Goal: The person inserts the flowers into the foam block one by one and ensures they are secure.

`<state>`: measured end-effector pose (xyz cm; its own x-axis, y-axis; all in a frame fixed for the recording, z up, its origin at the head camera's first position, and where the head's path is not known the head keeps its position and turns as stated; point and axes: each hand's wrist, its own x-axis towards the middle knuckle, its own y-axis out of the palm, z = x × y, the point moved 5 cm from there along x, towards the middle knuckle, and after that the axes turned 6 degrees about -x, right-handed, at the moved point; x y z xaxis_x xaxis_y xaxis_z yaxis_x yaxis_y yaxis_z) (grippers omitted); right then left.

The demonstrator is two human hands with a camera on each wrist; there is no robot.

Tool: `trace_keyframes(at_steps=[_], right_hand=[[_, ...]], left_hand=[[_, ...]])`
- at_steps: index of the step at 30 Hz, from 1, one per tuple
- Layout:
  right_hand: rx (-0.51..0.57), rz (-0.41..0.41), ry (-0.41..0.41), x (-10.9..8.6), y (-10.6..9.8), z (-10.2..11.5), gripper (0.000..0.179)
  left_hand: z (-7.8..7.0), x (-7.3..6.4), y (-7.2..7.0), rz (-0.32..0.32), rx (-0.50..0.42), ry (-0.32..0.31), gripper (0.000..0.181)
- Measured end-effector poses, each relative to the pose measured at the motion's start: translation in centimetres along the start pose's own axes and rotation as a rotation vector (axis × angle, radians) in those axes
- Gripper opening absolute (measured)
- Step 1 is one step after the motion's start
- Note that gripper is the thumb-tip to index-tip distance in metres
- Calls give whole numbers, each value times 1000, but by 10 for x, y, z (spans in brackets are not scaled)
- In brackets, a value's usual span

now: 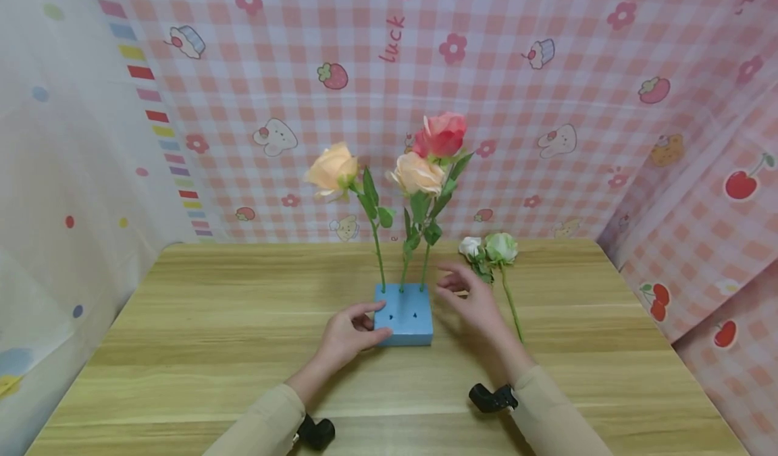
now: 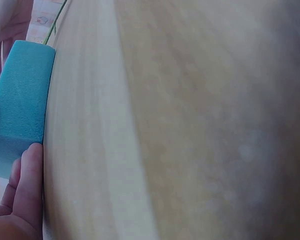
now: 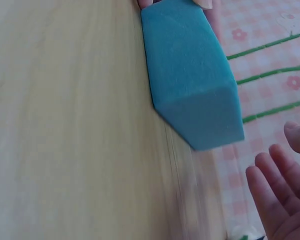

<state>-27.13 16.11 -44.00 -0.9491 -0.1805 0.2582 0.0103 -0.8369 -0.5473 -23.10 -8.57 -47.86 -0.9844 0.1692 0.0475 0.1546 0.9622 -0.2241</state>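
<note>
Blue block (image 1: 404, 307) with three standing flowers, a hand at either side

Backdrop: pink-and-white checked cloth (image 1: 365, 17), printed with strawberries, cupcakes, blossoms and lettering. At the left, a white cloth (image 1: 79, 125) with coloured dots.

Bench: pale wood-grain bench (image 1: 182, 348), carrying all the items below.

Sleeves: one pair, beige; left sleeve (image 1: 261, 425), right sleeve (image 1: 559, 412), both entering from the near edge.

Standing flowers, three, each upright by its green stem in the block's far row. Pink-red flower (image 1: 442, 135), tallest, at the right; peach flower (image 1: 418, 174), centre, just below it; second peach flower (image 1: 332, 169), at the left, its head leaning outward.

Loose flower, green: pale green flower (image 1: 501, 248), lying on the bench right of the block, its stem running toward the near edge beyond the right wrist.

Hands, two. Left hand (image 1: 345, 334) pinches the block's left end between thumb and fingers. Right hand (image 1: 471, 300) hovers just beside the block's right side, apart from it, fingers spread and gently curved, thumb separate.

Block: squarish, flat on the bench near its middle.

Loose flower, white: white flower (image 1: 470, 246), lying beside the green one.

Fittings: two, black (image 1: 492, 398), one at each cuff.

Holes: two, small and dark (image 1: 415, 315), in the block's top, nearer the front.
</note>
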Motion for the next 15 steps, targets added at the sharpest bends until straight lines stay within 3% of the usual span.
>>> trace_keyframes(at_steps=[8, 15], right_hand=[[20, 26, -15, -15, -21, -13, 45], [-12, 35, 37, -31, -40, -25, 49]], left_hand=[[1, 1, -1, -9, -7, 3, 49], [0, 0, 0, -2, 5, 6, 49]])
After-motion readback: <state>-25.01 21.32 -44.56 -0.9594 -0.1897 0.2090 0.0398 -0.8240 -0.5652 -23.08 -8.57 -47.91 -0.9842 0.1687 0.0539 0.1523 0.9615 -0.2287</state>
